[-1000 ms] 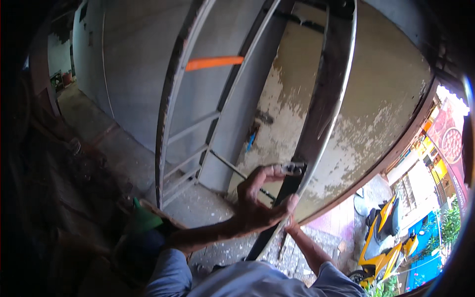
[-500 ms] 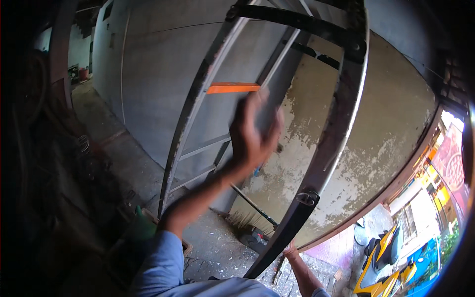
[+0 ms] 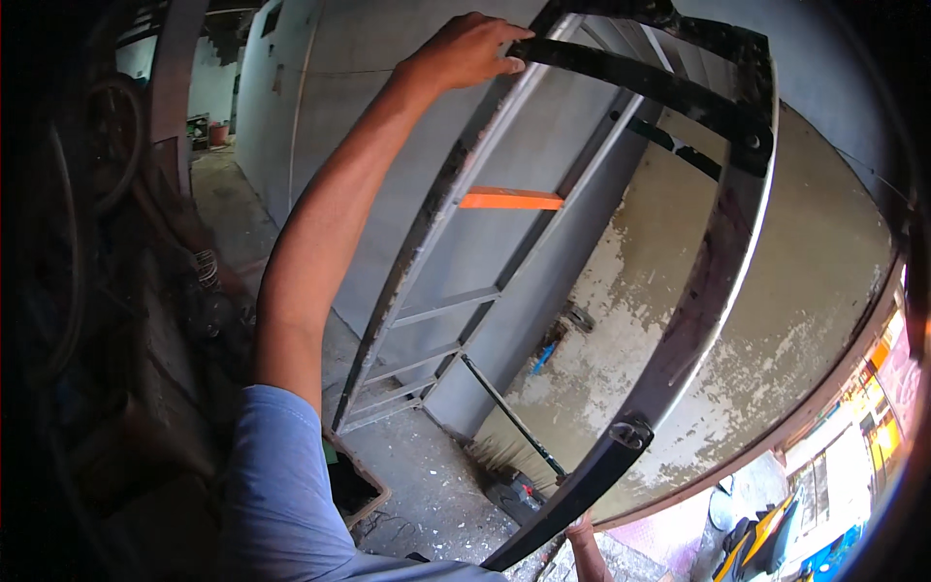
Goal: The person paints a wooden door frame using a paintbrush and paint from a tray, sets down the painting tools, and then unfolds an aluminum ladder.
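Note:
A metal stepladder (image 3: 693,325) with dark, scuffed rails and one orange rung (image 3: 511,199) leans at a slant before me. My left arm is stretched up and forward. My left hand (image 3: 467,53) grips the ladder's far left rail near the top, where a dark crossbar joins it; its thumb and fingers lie to either side of the bar end. Low on the near right rail, my right hand (image 3: 580,530) holds the ladder's edge, its fingers mostly hidden behind the dark rail.
A grey wall (image 3: 383,165) and a peeling beige panel (image 3: 766,301) stand behind the ladder. A broom (image 3: 504,452) rests on the speckled floor (image 3: 417,475). Dark clutter with a bicycle wheel (image 3: 116,136) fills the left. A yellow motorbike (image 3: 752,543) stands at the lower right.
My left hand has risen from in front of the ladder's middle to its upper left rail and taken hold there. The ladder now appears further right and lower in view.

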Tool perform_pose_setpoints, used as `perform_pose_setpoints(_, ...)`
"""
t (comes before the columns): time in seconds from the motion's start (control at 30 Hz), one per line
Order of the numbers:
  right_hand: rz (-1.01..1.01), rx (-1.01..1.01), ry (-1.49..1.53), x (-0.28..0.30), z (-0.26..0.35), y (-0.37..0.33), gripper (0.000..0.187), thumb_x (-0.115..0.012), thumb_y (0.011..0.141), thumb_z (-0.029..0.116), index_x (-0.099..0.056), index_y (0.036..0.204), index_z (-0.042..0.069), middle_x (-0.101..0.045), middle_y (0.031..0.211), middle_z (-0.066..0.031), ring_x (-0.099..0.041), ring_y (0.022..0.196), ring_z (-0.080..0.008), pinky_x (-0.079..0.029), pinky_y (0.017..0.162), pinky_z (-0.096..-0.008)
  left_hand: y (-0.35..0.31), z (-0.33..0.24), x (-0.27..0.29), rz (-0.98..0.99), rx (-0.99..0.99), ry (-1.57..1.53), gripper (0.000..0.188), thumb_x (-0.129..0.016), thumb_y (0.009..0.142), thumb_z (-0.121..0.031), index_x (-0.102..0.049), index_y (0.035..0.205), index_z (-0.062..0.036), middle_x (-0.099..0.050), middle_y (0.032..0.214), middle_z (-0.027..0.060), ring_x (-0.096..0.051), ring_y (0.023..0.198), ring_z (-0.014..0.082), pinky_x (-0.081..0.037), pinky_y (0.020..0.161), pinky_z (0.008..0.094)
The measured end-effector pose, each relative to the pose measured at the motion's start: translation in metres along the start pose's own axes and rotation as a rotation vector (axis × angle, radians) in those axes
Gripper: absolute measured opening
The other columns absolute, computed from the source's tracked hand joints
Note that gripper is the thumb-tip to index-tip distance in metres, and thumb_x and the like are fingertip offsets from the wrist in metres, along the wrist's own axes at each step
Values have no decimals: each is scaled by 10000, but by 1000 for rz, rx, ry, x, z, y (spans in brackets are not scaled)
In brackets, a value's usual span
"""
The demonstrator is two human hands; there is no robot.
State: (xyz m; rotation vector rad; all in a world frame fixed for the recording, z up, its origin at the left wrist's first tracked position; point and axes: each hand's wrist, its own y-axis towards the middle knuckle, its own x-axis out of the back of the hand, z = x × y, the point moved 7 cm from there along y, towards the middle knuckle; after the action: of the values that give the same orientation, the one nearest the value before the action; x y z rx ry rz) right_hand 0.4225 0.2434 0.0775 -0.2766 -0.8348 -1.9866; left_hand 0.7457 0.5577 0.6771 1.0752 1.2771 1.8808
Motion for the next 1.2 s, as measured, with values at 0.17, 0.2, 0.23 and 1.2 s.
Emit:
perform_pose_setpoints(0.17,-46,-102,271,-5,-8,0,387,-407,819,294,-447,1081,13,-470,1061,-117,-421,985,-251,-287,858,-350,3,-18,5,69,-166,265,330,-545,721,-60,-522,1047,-15,-551,1000,140,-527,918,289,-433,799,347)
perform_pose_setpoints(0.2,-8,-81,118,-6,-15,-1,434,-361,823,319,-426,1110,0,-432,1124,-139,-376,1049,-296,-227,910,-385,4,-18,2,118,-140,295,341,-505,718,-16,-497,1058,8,-546,988,144,-525,909,294,-435,790,346)
perform_pose_setpoints(0.23,31,-53,-35,-7,-16,0,483,-315,827,345,-406,1138,-13,-393,1187,-162,-332,1113,-341,-167,962,-420,3,-14,2,120,-136,304,341,-505,718,-16,-497,1058,8,-546,988,144,-525,909,294,-435,790,346)
perform_pose_setpoints(1.2,-58,184,-166,1,32,12,489,-292,815,422,-496,1048,43,-526,1021,-66,-445,989,-228,-212,923,-415,55,-38,12,-165,-209,589,187,-429,756,-45,-461,940,-31,-540,866,136,-573,798,293,-486,681,366)
